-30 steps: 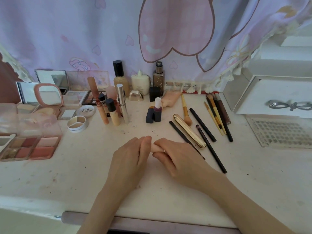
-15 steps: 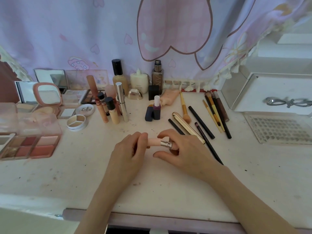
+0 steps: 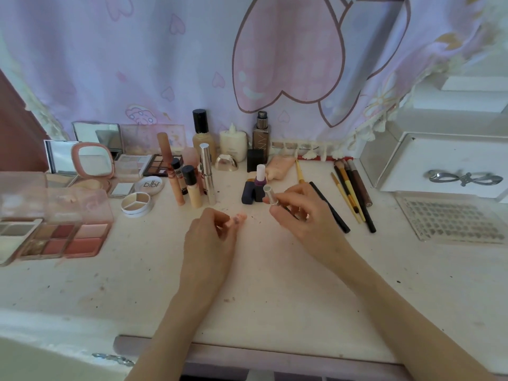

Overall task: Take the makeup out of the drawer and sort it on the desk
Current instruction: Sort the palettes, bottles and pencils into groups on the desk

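- Head view shows your right hand (image 3: 298, 215) pinching a small silver metal tube (image 3: 270, 196) between thumb and fingertips, lifted off the white, stained desk (image 3: 275, 284) and tilted up so its open end faces you, which looks like a hold for checking what it is.
- Your left hand (image 3: 211, 232) curls its fingers round a short peach-pink plastic cap (image 3: 238, 219), held low just above the desk and apart from the tube (the two read as halves of one lipstick, though that is a judgement).
- Both pieces sit in front of the sorted rows, so you can likely choose a group once you know the product.
- Behind your hands the groups explain themselves: the dark navy lipstick and purple bottle pair (image 3: 254, 188) stand just beyond the tube, the tall bottles and concealer tubes (image 3: 196, 171) stand upright to the left, the open blush and eyeshadow palettes (image 3: 63, 237) lie flat at far left, and the brushes and pencils (image 3: 351, 193) lie side by side on the right.
- Only the pale lilac drawer front (image 3: 275, 358) shows at the bottom edge; you cannot tell what is left inside.
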A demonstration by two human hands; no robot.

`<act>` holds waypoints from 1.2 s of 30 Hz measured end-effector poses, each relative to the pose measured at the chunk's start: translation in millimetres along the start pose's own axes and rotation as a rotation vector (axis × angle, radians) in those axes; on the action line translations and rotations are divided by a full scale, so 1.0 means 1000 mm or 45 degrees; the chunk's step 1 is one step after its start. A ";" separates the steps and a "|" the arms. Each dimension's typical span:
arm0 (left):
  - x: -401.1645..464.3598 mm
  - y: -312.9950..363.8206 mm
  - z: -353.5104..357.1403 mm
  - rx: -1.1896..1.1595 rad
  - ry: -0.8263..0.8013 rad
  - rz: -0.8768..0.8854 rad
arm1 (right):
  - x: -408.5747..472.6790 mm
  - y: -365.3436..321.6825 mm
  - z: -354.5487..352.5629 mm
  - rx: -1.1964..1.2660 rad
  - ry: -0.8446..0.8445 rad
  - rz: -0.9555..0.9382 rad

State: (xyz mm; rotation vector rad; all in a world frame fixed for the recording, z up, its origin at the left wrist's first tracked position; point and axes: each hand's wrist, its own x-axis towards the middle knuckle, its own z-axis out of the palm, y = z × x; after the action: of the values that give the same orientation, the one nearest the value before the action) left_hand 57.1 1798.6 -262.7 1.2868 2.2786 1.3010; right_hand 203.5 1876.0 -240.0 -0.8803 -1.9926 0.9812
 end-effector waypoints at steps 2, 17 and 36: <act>0.006 0.001 0.003 0.087 -0.020 0.017 | 0.009 -0.001 0.000 -0.002 0.001 0.061; 0.024 0.000 0.013 0.160 -0.071 0.241 | 0.038 0.015 0.027 -0.388 0.110 0.072; 0.023 -0.006 0.016 0.221 -0.059 0.369 | 0.027 0.011 0.027 -0.394 0.125 0.075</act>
State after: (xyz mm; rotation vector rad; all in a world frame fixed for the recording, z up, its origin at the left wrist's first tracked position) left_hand 48.9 1824.5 -271.4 1.7416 2.2784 1.1594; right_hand 170.5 1893.4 -252.9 -1.1367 -2.0755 0.6556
